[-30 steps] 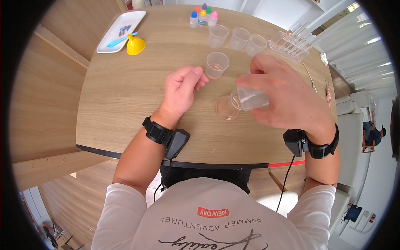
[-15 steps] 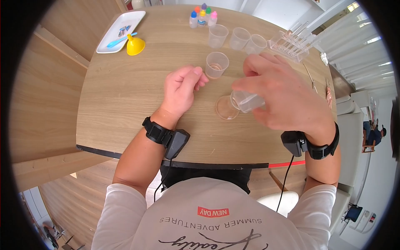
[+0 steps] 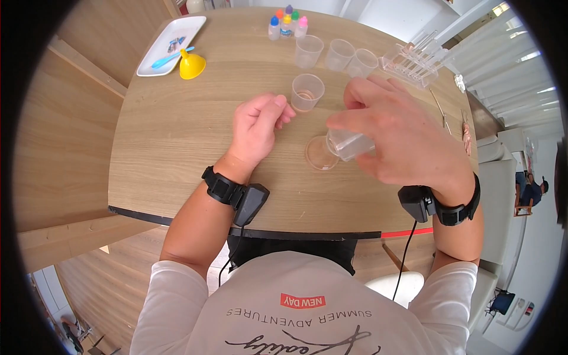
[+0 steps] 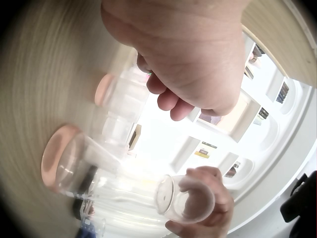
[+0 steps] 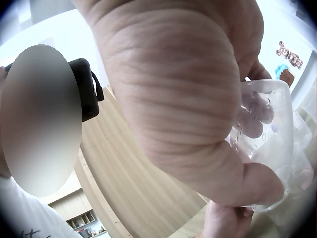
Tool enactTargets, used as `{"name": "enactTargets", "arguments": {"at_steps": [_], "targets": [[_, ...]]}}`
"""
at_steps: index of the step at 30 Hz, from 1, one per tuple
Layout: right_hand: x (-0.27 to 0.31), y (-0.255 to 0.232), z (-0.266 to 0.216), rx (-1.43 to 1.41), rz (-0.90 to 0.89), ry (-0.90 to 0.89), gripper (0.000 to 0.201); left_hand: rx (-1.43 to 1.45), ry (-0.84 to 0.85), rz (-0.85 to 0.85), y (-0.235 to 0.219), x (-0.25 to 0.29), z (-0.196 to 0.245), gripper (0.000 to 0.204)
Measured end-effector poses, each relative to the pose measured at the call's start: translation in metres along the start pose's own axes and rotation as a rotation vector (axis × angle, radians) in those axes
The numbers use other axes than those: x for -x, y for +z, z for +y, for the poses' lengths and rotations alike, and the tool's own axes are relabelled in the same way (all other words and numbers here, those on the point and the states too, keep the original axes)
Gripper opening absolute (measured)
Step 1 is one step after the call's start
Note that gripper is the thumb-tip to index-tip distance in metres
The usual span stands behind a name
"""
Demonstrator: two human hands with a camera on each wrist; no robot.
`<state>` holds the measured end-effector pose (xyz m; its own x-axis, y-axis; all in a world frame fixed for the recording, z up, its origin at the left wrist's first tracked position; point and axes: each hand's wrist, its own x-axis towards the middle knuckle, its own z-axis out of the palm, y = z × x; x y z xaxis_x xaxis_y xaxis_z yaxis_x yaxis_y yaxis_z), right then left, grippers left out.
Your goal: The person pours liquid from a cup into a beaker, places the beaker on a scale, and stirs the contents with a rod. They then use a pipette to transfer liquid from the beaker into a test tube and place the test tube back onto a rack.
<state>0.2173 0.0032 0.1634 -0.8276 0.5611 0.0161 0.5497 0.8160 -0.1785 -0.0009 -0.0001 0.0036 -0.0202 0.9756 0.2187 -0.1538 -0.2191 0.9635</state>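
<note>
The right hand (image 3: pixel 402 133) grips a clear plastic cup (image 3: pixel 350 146), tilted by a second cup (image 3: pixel 318 155) on the tabletop (image 3: pixel 183 136). A slipping grip or steeper tilt could knock that one over, since the left hand (image 3: pixel 258 127) (loosely curled, holding nothing) isn't steadying it.

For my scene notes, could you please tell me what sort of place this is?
Probably a homelike indoor room rather than a laboratory: white curtains, white shelving and a wood-grain table holding plastic cups.
</note>
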Motion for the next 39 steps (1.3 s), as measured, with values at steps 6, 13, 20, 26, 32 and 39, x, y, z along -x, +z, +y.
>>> {"name": "enactTargets", "arguments": {"at_steps": [6,13,20,26,32,39], "targets": [[0.000,-0.002,0.000,-0.005,-0.011,-0.013,0.035,0.011,-0.007,0.006,0.000,0.000,-0.001,0.032],[0.000,-0.002,-0.001,-0.005,-0.029,0.003,0.036,0.009,-0.006,0.005,0.000,0.000,-0.001,0.032],[0.000,0.000,0.003,-0.052,0.014,-0.012,0.040,0.022,0.002,0.006,0.000,0.000,-0.002,0.031],[0.006,0.002,0.009,-0.133,0.050,-0.012,0.044,0.024,0.005,-0.008,-0.001,0.000,-0.003,0.031],[0.028,0.022,0.032,-0.576,0.175,0.201,0.053,0.037,-0.018,0.010,-0.001,0.000,-0.004,0.032],[0.020,0.034,0.054,-0.947,0.520,0.332,0.061,0.075,-0.025,0.015,0.003,0.002,-0.005,0.031]]}}
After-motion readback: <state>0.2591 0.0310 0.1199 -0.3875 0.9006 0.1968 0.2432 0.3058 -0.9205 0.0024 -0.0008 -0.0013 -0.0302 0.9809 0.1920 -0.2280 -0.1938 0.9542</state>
